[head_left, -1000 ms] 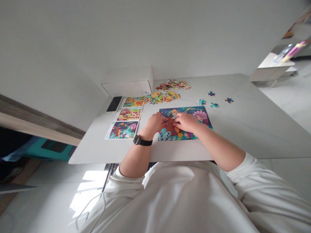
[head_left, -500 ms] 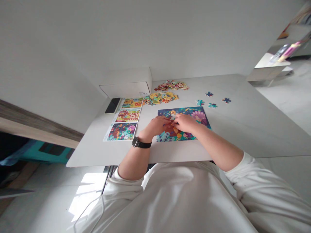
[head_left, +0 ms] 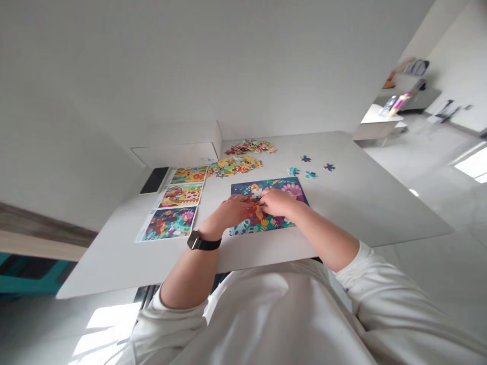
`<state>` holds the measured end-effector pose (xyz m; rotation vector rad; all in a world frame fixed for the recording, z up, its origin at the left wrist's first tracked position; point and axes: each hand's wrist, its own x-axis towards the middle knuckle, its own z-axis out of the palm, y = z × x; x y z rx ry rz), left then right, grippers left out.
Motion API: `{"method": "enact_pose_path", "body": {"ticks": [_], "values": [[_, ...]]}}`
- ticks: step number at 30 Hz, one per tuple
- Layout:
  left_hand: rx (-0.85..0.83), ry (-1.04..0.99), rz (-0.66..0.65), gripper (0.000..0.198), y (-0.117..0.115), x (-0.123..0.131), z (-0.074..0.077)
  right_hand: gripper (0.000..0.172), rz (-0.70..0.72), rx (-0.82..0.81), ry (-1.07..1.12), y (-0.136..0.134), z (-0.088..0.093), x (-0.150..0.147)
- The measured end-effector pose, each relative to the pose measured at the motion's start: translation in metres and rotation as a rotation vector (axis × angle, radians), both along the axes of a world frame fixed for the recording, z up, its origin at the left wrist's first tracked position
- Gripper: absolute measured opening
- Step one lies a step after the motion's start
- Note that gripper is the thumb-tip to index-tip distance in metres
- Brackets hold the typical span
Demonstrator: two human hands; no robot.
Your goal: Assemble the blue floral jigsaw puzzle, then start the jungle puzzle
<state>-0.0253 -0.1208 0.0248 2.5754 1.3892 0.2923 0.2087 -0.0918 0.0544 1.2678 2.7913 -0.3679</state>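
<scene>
A colourful, mostly assembled jigsaw puzzle [head_left: 268, 185] lies flat near the table's front edge. A white gap [head_left: 256, 193] shows in its upper middle. My left hand [head_left: 233, 210], with a black watch [head_left: 203, 242] at the wrist, rests on the puzzle's left part, fingers stretched toward the middle. My right hand [head_left: 277, 202] comes in from the right; its fingertips are bunched on a reddish puzzle piece just below the gap, partly hidden by the fingers. The fingertips of both hands nearly meet there.
Several loose pieces, among them a teal piece [head_left: 311, 175] and a dark blue piece [head_left: 329, 167], lie behind the puzzle. Farther left are a yellow pile [head_left: 238, 165], a red pile [head_left: 251, 146], a picture sheet [head_left: 173, 223], a phone [head_left: 154, 180] and a white box [head_left: 175, 153].
The camera view has turned, so everything appears farther left and lower. Both hands stay at the same part of the puzzle, and the white gap is more plainly visible.
</scene>
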Motion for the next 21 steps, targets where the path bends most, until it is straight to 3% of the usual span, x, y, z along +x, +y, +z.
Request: {"method": "enact_pose_path", "body": {"ticks": [9,14,21], "values": [[-0.011,-0.035,-0.022,0.035,0.007,-0.004,-0.003,0.028,0.004,-0.012,-0.127,-0.001,0.014,-0.007],[-0.067,-0.020,-0.032,0.031,0.009,-0.004,0.001,0.030,0.033,-0.051,-0.148,0.002,0.014,-0.007],[-0.073,-0.002,0.001,0.030,0.011,-0.006,-0.009,0.027,0.070,-0.009,-0.068,0.008,0.008,-0.001]]}}
